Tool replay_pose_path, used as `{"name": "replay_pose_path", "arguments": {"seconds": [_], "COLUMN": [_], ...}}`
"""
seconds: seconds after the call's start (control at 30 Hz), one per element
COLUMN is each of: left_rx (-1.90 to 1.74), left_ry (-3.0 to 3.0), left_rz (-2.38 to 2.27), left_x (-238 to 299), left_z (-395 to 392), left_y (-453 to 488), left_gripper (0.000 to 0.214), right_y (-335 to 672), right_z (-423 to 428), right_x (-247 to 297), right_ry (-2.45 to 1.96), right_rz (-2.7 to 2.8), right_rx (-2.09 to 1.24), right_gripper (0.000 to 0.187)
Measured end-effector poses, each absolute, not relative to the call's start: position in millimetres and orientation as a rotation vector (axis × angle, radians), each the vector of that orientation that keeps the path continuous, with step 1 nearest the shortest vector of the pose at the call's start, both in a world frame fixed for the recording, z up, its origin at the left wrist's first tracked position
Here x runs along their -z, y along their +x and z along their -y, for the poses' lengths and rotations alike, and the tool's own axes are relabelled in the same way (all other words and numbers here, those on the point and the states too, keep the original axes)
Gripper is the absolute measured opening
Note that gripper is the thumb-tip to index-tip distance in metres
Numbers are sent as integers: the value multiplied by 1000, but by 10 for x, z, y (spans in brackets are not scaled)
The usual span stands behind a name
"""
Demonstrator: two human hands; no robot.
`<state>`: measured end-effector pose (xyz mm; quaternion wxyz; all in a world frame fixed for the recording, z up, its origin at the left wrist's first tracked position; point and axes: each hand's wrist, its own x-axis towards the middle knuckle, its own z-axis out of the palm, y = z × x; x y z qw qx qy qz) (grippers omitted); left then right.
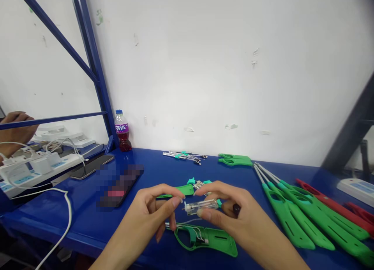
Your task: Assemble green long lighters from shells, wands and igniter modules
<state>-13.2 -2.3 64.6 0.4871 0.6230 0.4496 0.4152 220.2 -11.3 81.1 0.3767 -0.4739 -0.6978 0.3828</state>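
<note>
Right hand (pixel 233 207) pinches clear lighter tank (pixel 202 206), presumably to expose its nine-o'clock end; left hand (pixel 154 207) nearly pinched closed, hold unclear; green lighter shell (pixel 223 242) at six o'clock.

- blue bench (pixel 90 219)
- far left corner: bottle (pixel 123 131)
- far edge: metal rods (pixel 181 156), green handle pieces (pixel 239 160)
- right edge: green lighters (pixel 295 227), red lighters (pixel 324 198)
- near edge: open green casing (pixel 222 240)

White Chinese characters on the purple label (pixel 121 128) of the soda bottle (pixel 123 135) read "芬达", the Fanta brand.
</note>
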Motion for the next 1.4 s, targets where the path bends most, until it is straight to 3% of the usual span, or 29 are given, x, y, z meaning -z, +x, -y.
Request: {"name": "replay_pose_path", "arguments": {"seconds": [0.47, 1.13, 1.4], "left_rx": [-1080, -1130, -1071], "left_ry": [1441, 1334, 1304], "left_rz": [-1062, -1020, -964], "left_x": [-721, -776, -742], "left_z": [95, 164, 141], "left_y": [-48, -7, -37], "left_gripper": [40, 35, 37], "right_y": [2214, 2170, 2222], "right_z": [55, 47, 55], "right_x": [-745, -770, -655], "right_ry": [-1224, -1182, -1243], "right_rz": [1826, 1779, 1878], "right_rx": [-893, -887, -718], "right_gripper": [29, 21, 21]}}
